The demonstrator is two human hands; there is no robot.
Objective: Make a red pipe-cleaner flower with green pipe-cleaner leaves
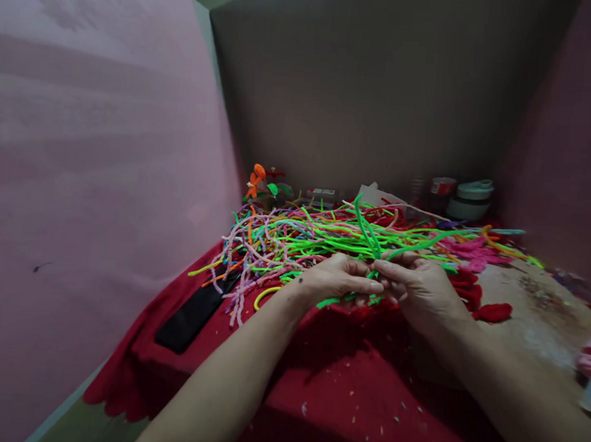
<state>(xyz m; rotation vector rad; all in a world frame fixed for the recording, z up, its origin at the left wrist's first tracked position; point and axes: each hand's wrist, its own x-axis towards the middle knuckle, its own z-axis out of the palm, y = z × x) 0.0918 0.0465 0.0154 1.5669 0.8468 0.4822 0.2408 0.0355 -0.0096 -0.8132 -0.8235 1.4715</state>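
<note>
A green chenille stem (375,249) sits pinched between a person's two hands, its upright length pointing up and away from the fingertips while another green length slants off to the right. The left hand (339,277) closes on the lower part of the green work, the right hand (424,289) grips just beside it with thumb and fingers, neither clearly nearer. Beyond the hands, a heap of mixed stems (319,239) spreads across a worktop draped in red cloth (315,395), a black flat case (197,318) to its left, an orange flower (255,178) and a lidded container (469,203) behind, with a pink wall (103,169) at left and a dim wall (373,92) at the back
</note>
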